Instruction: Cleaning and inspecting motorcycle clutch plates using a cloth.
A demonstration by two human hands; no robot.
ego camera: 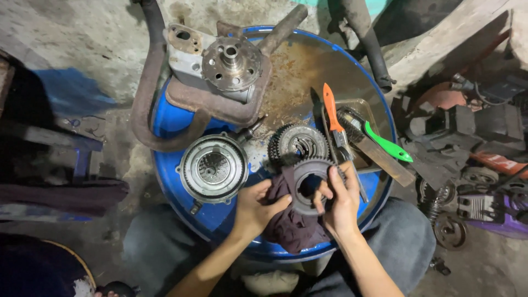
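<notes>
Right hand grips a toothed gear ring; left hand clutches a dark rag against it, above a blue drum lid.

A drum stood between the person's knees. On its top, a hub lay left of 2 gears, brushes right, a housing behind. Machine parts lay right of the drum.
</notes>
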